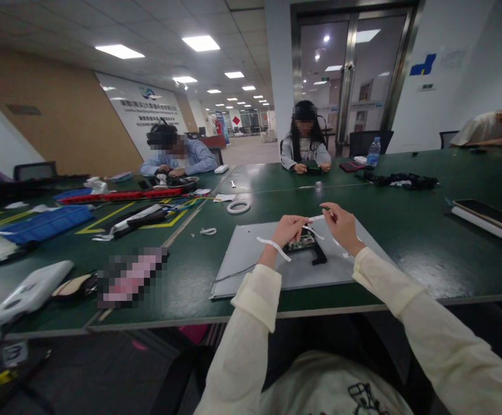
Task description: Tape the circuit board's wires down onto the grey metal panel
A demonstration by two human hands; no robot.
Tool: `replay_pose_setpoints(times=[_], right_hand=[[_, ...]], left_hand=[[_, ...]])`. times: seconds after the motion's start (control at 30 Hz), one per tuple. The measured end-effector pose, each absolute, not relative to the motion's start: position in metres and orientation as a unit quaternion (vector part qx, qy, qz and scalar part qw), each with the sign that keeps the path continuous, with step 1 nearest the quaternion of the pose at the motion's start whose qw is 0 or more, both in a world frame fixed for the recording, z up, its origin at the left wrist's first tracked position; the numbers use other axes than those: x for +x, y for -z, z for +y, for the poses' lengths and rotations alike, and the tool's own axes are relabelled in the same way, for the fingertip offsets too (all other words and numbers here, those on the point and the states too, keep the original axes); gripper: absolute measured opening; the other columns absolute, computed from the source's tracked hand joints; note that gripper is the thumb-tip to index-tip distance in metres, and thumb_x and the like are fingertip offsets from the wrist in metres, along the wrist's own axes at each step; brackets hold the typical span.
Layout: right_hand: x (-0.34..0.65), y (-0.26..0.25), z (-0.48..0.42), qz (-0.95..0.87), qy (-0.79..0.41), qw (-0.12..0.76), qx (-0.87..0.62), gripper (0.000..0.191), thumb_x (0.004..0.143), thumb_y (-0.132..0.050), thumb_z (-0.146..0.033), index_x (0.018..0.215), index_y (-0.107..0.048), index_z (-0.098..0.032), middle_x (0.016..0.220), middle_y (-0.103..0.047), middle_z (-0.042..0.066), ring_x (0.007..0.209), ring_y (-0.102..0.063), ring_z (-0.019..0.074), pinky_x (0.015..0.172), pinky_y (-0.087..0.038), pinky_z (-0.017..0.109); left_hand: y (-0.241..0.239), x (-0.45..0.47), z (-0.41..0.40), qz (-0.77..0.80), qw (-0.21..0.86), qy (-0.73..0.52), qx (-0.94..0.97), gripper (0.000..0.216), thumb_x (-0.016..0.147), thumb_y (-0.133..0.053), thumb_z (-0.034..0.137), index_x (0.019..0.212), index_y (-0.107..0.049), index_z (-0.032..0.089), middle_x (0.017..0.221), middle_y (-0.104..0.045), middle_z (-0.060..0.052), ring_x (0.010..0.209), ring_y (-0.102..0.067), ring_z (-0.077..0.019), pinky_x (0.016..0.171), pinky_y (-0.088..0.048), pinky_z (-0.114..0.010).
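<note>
A short white strip of tape (pixel 317 218) stretches between my two hands above a flat grey panel (pixel 242 253). My left hand (pixel 290 229) is closed, pinching the strip's left end. At its right end, my right hand (pixel 340 226) pinches with thumb and finger, the other fingers curled. Another white tape strip (pixel 276 249) lies across my left wrist, its ends sticking out. Beneath my hands, a circuit board (pixel 299 242) in a black frame (pixel 319 253) rests on the panel, partly hidden by my left hand. A further white strip (pixel 313 232) hangs close to that hand.
Beyond the panel lies a white tape roll (pixel 238 207). Left of it are a crumpled white piece (pixel 208 231), black straps (pixel 140 219) and a blue tray (pixel 47 223). A boxy device (pixel 490 218) sits right. Two people sit across the table (pixel 406 230), another far right.
</note>
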State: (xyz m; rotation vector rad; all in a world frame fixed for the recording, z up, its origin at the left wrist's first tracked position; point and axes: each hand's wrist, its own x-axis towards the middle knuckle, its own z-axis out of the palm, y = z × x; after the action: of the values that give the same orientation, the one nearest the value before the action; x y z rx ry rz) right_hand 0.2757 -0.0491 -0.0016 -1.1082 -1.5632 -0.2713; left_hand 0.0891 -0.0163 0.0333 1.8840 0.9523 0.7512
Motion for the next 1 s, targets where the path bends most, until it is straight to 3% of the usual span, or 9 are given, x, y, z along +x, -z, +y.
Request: replay_pose_setpoints(times=[0.1, 0.23, 0.4, 0.5, 0.67, 0.77, 0.83, 0.9, 1.0], right_hand=[[0.277, 0.005, -0.049, -0.689, 0.178, 0.552, -0.436, 0.028, 0.096, -0.041, -0.03, 0.099, -0.065, -0.018, 0.085, -0.069, 0.008, 0.068, -0.06, 0.0152, 0.07, -0.045, 0.028], [0.277, 0.005, -0.049, -0.707, 0.214, 0.545, -0.395, 0.025, 0.095, -0.041, -0.026, 0.091, -0.065, -0.02, 0.084, -0.069, 0.008, 0.073, -0.062, 0.0165, 0.072, -0.047, 0.029], [0.277, 0.002, -0.049, -0.645, 0.171, 0.604, -0.435, 0.024, 0.095, -0.041, -0.031, 0.094, -0.061, -0.018, 0.087, -0.067, 0.008, 0.068, -0.061, 0.0148, 0.066, -0.048, 0.028], [0.278, 0.0, -0.051, -0.588, 0.117, 0.658, -0.456, 0.022, 0.095, -0.043, -0.035, 0.095, -0.058, -0.019, 0.08, -0.063, 0.004, 0.061, -0.057, 0.0125, 0.06, -0.046, 0.025], [0.276, -0.004, -0.056, -0.548, 0.057, 0.705, -0.446, 0.022, 0.093, -0.048, -0.038, 0.104, -0.053, -0.019, 0.064, -0.053, -0.003, 0.056, -0.055, 0.0115, 0.053, -0.042, 0.022], [0.271, -0.003, -0.059, -0.574, 0.046, 0.692, -0.435, 0.025, 0.092, -0.05, -0.038, 0.108, -0.052, -0.019, 0.065, -0.052, -0.004, 0.054, -0.052, 0.0108, 0.052, -0.042, 0.022], [0.267, -0.001, -0.061, -0.59, 0.044, 0.679, -0.434, 0.026, 0.091, -0.051, -0.037, 0.109, -0.053, -0.019, 0.066, -0.052, -0.004, 0.053, -0.051, 0.0101, 0.052, -0.041, 0.022], [0.265, 0.001, -0.061, -0.602, 0.044, 0.667, -0.438, 0.026, 0.091, -0.051, -0.038, 0.11, -0.053, -0.02, 0.067, -0.053, -0.004, 0.053, -0.05, 0.01, 0.052, -0.041, 0.022], [0.265, 0.003, -0.062, -0.617, 0.039, 0.65, -0.443, 0.029, 0.091, -0.05, -0.04, 0.111, -0.054, -0.019, 0.069, -0.056, -0.003, 0.054, -0.052, 0.0104, 0.053, -0.042, 0.022]], left_hand=[[-0.032, 0.089, -0.014, 0.368, 0.435, -0.306, 0.763, 0.04, 0.089, -0.05, 0.041, 0.098, -0.072, 0.009, 0.032, -0.038, 0.008, 0.028, -0.027, -0.0036, 0.037, -0.02, -0.017], [-0.029, 0.09, -0.012, 0.362, 0.431, -0.316, 0.764, 0.041, 0.089, -0.049, 0.041, 0.099, -0.072, 0.009, 0.032, -0.039, 0.008, 0.028, -0.028, -0.0042, 0.036, -0.019, -0.017], [-0.031, 0.09, -0.011, 0.331, 0.451, -0.339, 0.756, 0.05, 0.088, -0.054, 0.044, 0.127, -0.058, 0.013, 0.037, -0.047, 0.008, 0.028, -0.031, -0.0045, 0.035, -0.019, -0.017], [-0.031, 0.085, -0.006, 0.314, 0.465, -0.408, 0.72, 0.056, 0.088, -0.051, 0.049, 0.131, -0.053, 0.013, 0.04, -0.049, 0.007, 0.029, -0.031, -0.005, 0.035, -0.021, -0.017], [-0.026, 0.078, 0.008, 0.362, 0.432, -0.526, 0.637, 0.054, 0.088, -0.044, 0.058, 0.114, -0.062, 0.013, 0.055, -0.058, 0.002, 0.04, -0.043, -0.0063, 0.038, -0.028, -0.017], [-0.023, 0.08, 0.009, 0.351, 0.431, -0.531, 0.64, 0.052, 0.088, -0.045, 0.058, 0.114, -0.063, 0.017, 0.087, -0.068, -0.006, 0.068, -0.061, -0.0109, 0.051, -0.042, -0.018], [-0.023, 0.084, 0.005, 0.317, 0.445, -0.499, 0.672, 0.051, 0.088, -0.046, 0.057, 0.114, -0.063, 0.018, 0.1, -0.068, -0.008, 0.086, -0.063, -0.015, 0.065, -0.047, -0.021], [-0.024, 0.088, -0.001, 0.288, 0.453, -0.447, 0.716, 0.048, 0.085, -0.051, 0.056, 0.107, -0.067, 0.016, 0.099, -0.07, -0.008, 0.092, -0.063, -0.0172, 0.074, -0.048, -0.024], [-0.026, 0.092, -0.01, 0.267, 0.456, -0.383, 0.758, 0.041, 0.078, -0.063, 0.052, 0.085, -0.072, 0.012, 0.079, -0.07, -0.006, 0.079, -0.063, -0.0158, 0.075, -0.047, -0.026]])
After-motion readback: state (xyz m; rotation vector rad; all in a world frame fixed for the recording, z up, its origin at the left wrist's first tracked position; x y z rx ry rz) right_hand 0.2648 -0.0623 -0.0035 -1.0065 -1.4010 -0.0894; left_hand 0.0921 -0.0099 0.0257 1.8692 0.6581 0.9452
